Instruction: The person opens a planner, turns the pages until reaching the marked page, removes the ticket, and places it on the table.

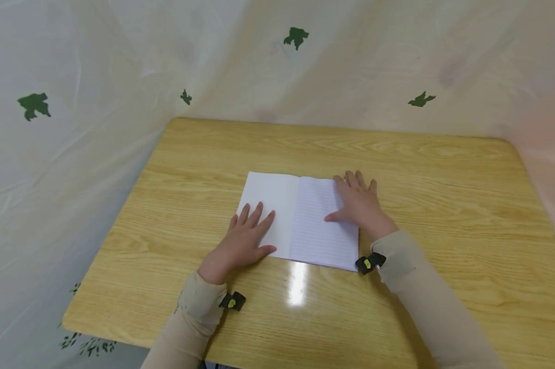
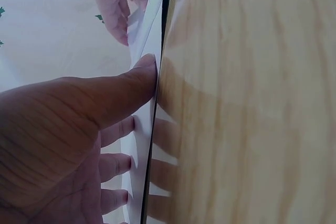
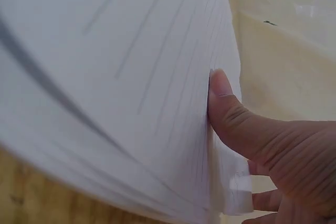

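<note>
An open notebook (image 1: 277, 205) lies on the wooden table, its left side plain white and its right side a lined page (image 1: 323, 241). My left hand (image 1: 240, 243), fingers spread, rests on the lower left part of the plain side. In the left wrist view its thumb (image 2: 126, 87) and fingertips touch the white surface beside the dark edge. My right hand (image 1: 360, 205) lies over the right edge of the lined page, fingers spread, fingertips near the top right corner. The right thumb (image 3: 223, 98) presses on the lined paper in the right wrist view.
The wooden table (image 1: 420, 179) has rounded corners and extends around the notebook. A pale curtain (image 1: 240, 61) with green bird shapes hangs behind and along the sides. Dark wrist devices (image 1: 233, 301) sit on both sleeves. Light glares on the tabletop below the notebook.
</note>
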Available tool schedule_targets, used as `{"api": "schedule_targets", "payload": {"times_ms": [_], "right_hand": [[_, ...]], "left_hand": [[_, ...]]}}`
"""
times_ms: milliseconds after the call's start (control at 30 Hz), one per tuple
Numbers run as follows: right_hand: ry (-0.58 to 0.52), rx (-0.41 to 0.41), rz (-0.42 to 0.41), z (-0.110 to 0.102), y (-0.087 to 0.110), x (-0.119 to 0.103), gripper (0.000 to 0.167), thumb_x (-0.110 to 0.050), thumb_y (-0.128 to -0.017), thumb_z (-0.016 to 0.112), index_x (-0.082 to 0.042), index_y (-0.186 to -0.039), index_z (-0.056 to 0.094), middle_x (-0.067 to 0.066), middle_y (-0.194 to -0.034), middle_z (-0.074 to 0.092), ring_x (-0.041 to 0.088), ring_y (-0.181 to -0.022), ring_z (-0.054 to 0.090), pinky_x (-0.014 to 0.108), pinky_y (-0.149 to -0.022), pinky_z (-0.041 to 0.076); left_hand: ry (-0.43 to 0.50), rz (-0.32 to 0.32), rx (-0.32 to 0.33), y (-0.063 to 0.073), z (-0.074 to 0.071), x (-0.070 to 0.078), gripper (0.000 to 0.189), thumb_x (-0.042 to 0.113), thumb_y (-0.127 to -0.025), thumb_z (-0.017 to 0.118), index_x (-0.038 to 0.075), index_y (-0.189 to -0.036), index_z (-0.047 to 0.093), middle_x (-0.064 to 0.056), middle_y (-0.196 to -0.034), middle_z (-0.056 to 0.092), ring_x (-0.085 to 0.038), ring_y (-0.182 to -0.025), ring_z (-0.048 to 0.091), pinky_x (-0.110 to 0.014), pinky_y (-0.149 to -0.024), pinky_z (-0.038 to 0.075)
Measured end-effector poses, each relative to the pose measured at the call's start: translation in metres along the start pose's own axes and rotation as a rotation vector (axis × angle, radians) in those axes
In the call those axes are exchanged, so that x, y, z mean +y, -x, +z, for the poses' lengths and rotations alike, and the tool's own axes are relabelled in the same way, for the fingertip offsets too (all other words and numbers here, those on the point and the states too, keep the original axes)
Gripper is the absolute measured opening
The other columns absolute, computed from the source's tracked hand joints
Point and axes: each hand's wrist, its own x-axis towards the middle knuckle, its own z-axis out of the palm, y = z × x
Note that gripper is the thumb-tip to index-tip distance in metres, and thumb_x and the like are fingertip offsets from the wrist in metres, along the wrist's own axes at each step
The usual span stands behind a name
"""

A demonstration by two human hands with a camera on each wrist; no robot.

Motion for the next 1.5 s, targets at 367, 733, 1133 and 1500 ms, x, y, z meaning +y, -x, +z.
{"api": "schedule_targets", "payload": {"times_ms": [367,733,1133,1500], "right_hand": [[-0.029,0.25,0.043,0.008,0.012,-0.017,0.109,-0.033,-0.078,0.083,-0.006,-0.156,0.012,0.031,-0.131,0.049,0.046,-0.098,0.059,0.06,-0.085,0.044],[-0.142,0.286,0.066,0.008,0.031,-0.04,0.108,-0.036,-0.087,0.072,-0.002,-0.155,-0.004,0.022,-0.081,0.067,0.028,-0.052,0.053,0.044,-0.051,0.044],[-0.331,0.165,-0.136,0.012,0.043,-0.078,0.085,-0.036,-0.094,0.065,-0.006,-0.156,0.015,0.018,-0.159,0.02,0.035,-0.143,0.026,0.051,-0.111,0.029],[-0.286,0.105,-0.192,0.026,0.043,-0.1,0.087,-0.05,-0.093,0.061,-0.011,-0.157,0.017,0.024,-0.16,0.005,0.041,-0.142,0.023,0.056,-0.107,0.033]], "left_hand": [[0.003,0.01,0.015,0.0,0.001,-0.001,0.078,0.048,-0.095,0.058,0.015,-0.156,0.024,-0.019,-0.161,0.008,-0.047,-0.145,0.0,-0.066,-0.111,0.011],[-0.008,0.014,0.023,0.0,0.0,-0.002,0.078,0.048,-0.095,0.058,0.015,-0.156,0.024,-0.02,-0.161,0.009,-0.047,-0.145,0.001,-0.065,-0.111,0.011],[-0.014,0.012,0.041,0.0,-0.001,-0.001,0.072,0.047,-0.097,0.054,0.015,-0.156,0.026,-0.018,-0.161,0.012,-0.046,-0.145,0.005,-0.065,-0.111,0.014],[0.144,-0.045,0.124,-0.003,-0.001,-0.001,0.067,0.045,-0.105,0.028,0.008,-0.157,0.008,-0.017,-0.161,0.011,-0.037,-0.147,0.011,-0.06,-0.113,0.014]]}}
